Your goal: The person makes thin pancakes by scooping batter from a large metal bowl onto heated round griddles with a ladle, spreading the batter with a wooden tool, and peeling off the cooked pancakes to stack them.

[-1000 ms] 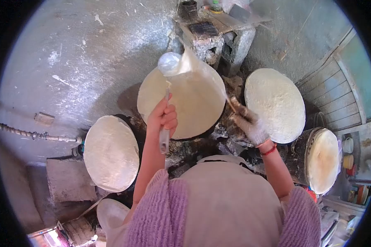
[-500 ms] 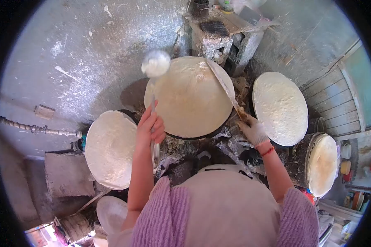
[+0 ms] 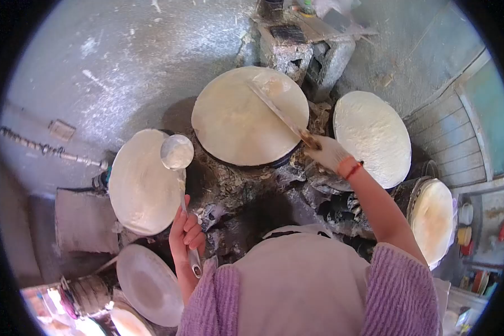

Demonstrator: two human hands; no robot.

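Ladle (image 3: 177,152) lowered, hands (image 3: 186,231) (image 3: 326,152) curled round it and paddle (image 3: 275,108), batter (image 3: 241,126) ahead (paddle touching, seemingly)

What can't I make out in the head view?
Head view:
Ladle, mid-handle: hidden by the left hand.
Flat spreader, handle end: covered by the right hand.
Central batter layer, underside: hidden by its top.
Bottom-left pale disc: cut off by the bottom edge.
Lower-right shelf items: too small.
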